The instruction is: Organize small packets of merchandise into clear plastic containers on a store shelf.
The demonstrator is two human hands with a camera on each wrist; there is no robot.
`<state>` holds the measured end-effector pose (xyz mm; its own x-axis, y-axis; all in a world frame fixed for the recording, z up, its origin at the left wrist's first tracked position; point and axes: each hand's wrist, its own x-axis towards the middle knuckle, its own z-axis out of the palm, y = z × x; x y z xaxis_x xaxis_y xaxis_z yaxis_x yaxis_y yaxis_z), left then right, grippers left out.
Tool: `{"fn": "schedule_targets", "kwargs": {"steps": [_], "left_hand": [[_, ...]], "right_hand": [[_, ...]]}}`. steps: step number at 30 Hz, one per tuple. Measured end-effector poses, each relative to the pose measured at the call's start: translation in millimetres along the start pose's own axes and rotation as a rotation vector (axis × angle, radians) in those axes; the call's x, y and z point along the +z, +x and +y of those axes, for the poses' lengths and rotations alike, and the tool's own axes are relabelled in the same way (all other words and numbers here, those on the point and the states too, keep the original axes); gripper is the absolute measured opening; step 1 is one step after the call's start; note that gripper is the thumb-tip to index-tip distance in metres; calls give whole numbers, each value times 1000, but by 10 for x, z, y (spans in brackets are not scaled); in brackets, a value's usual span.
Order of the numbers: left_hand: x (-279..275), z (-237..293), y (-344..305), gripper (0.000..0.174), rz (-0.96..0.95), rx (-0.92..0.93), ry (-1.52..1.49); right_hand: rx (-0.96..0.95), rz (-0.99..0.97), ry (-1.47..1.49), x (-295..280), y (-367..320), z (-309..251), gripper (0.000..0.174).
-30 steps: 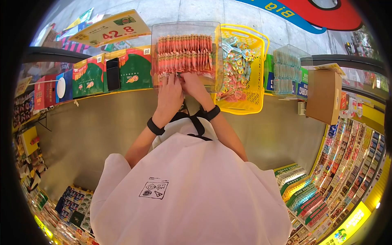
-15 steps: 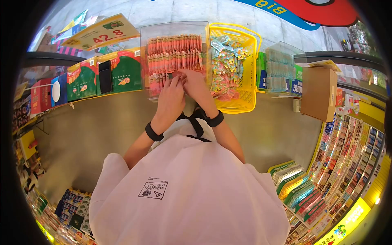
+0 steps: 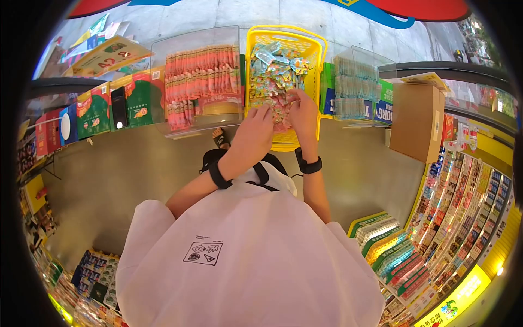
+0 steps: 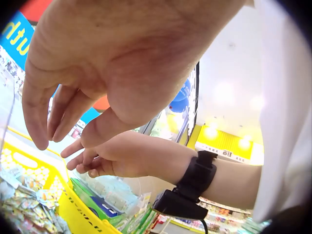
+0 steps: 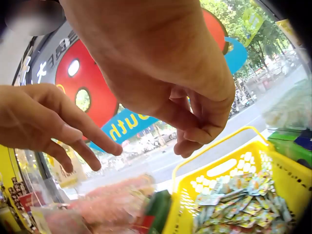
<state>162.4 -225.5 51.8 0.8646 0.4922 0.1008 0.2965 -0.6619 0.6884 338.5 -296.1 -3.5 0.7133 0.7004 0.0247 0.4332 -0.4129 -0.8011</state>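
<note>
In the head view both hands are over the front half of a yellow plastic basket [image 3: 311, 65], which holds a heap of small blue, yellow and pink packets [image 3: 280, 68]. My left hand [image 3: 253, 131] is at the basket's left side, its fingers bent downward with nothing visible in them. Beside it, my right hand [image 3: 303, 117] has loosely curled fingers; the right wrist view shows no packet between them. Left of the basket stands a clear bin [image 3: 220, 115] with rows of upright pink packets [image 3: 201, 68], its front row filled only at the left.
A phone [image 3: 119, 108] leans on green boxes [image 3: 144, 101] at the left. Right of the basket are a clear bin of pale blue packets [image 3: 354, 87] and a brown carton [image 3: 414, 120]. A price sign [image 3: 109, 57] stands at the back left.
Both hands have left the front row of pink packets in the clear bin and moved right, over the yellow basket. The head view has shifted to the right.
</note>
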Motion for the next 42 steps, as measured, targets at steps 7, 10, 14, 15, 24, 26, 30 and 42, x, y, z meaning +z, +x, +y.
{"fn": "schedule_targets", "kwargs": {"steps": [7,10,14,15,24,26,30,42], "left_hand": [[1166,-279,409,30,-11,-19,-16],[1592,-523,510,26,-3,-74,-23],[2063,-885,539,30,39,-120,62],[2114,-932,539,28,43,-129,57],[2344,-1180,442,41,-142,-298,57],[2332,-1148,435,41,-155,-311,77],[2420,-1171,415,39,-102,-297,94],[2390,-1113,446,29,-87,-288,15]], "right_hand": [[-92,-158,-197,213,72,1421,28],[-42,-256,-284,382,117,1754,45],[-63,-327,-296,589,256,2100,44],[-71,-328,-329,636,301,2119,45],[41,-482,-387,767,653,2213,59],[83,-546,-401,809,678,2217,63],[67,-557,-554,817,695,2189,55],[90,-370,-394,785,659,2349,25]]}}
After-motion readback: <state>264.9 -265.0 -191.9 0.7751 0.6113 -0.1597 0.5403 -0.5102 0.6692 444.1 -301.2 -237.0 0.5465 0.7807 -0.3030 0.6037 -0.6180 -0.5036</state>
